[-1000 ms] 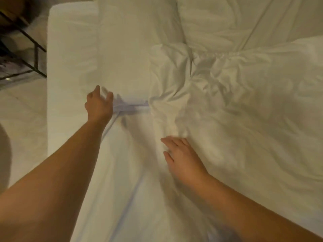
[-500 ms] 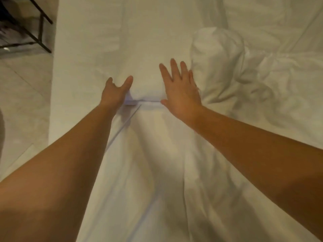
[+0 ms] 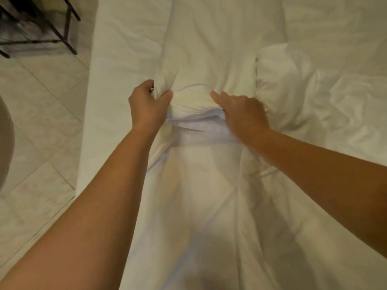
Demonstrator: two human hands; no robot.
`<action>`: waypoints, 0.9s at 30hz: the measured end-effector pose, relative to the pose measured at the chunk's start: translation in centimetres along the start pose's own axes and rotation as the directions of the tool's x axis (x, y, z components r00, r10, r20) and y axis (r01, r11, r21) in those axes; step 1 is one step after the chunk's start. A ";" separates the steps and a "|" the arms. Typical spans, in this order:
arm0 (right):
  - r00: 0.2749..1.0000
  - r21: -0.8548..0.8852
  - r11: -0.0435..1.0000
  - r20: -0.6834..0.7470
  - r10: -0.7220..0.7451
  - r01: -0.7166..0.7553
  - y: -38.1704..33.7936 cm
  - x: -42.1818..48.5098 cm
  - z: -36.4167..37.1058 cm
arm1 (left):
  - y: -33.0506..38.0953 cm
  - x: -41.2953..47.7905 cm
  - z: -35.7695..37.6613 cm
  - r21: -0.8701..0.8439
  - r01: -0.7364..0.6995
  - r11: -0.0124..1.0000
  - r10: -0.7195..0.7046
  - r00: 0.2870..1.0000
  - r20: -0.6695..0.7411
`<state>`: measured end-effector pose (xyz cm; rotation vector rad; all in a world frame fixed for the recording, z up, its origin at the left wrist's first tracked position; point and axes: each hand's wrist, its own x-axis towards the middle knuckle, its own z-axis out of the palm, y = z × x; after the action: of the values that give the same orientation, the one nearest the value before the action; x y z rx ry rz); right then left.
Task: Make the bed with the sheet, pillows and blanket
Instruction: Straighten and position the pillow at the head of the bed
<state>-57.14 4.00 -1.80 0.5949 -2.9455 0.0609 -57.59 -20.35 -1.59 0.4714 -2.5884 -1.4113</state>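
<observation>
While my left hand (image 3: 146, 105) bunches the pillow's (image 3: 209, 55) near left corner in curled fingers, my right hand (image 3: 244, 113) grips the near right corner, thumb tucked under its edge. I see the pillow lying lengthwise on the sheet (image 3: 125, 59) of the bed (image 3: 88, 122), with the rumpled blanket (image 3: 314, 97) touching its right side.

On my left hand (image 3: 146, 105), the tips of the fingers (image 3: 146, 85) vanish into the bunched pillow (image 3: 209, 59) corner they grip. On my right hand (image 3: 245, 111), the far fingers curl behind the knuckles; whether they hold cloth I cannot tell. Both forearms run off the picture's edges. The sheet (image 3: 199, 195) below my wrists is blurred. A black metal frame (image 3: 67, 24), top left, is smeared and cut off, as is a dark curved shape (image 3: 4, 143) at the left edge.
</observation>
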 end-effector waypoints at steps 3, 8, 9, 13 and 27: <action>0.995 0.001 0.997 -0.068 -0.073 0.073 -3.5 -1.8 -2.4 | 0.2 -2.9 -4.9 0.011 0.014 1.000 -0.014 1.000 0.012; 0.990 0.002 0.990 0.015 -0.138 0.138 -10.8 -7.9 -6.7 | -1.2 -10.2 -11.9 0.022 0.104 0.994 -0.105 0.993 0.055; 0.989 0.013 0.989 0.031 -0.147 0.146 -11.9 -9.2 -7.2 | -1.6 -11.6 -13.0 0.020 0.124 0.992 -0.125 0.990 0.062; 0.974 0.028 0.978 0.083 -0.210 0.209 -16.8 -14.6 -9.3 | -3.6 -17.4 -17.3 0.030 0.208 0.978 -0.209 0.976 0.058; 0.920 0.248 0.957 0.320 -0.225 0.148 -21.8 -29.1 -10.5 | -9.9 -33.7 -21.9 0.115 0.500 0.858 -0.511 0.814 0.276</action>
<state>-20.76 -4.20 4.75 1.0149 -3.2229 0.2956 -17.79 -30.96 2.49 1.1069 -2.8628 -1.7043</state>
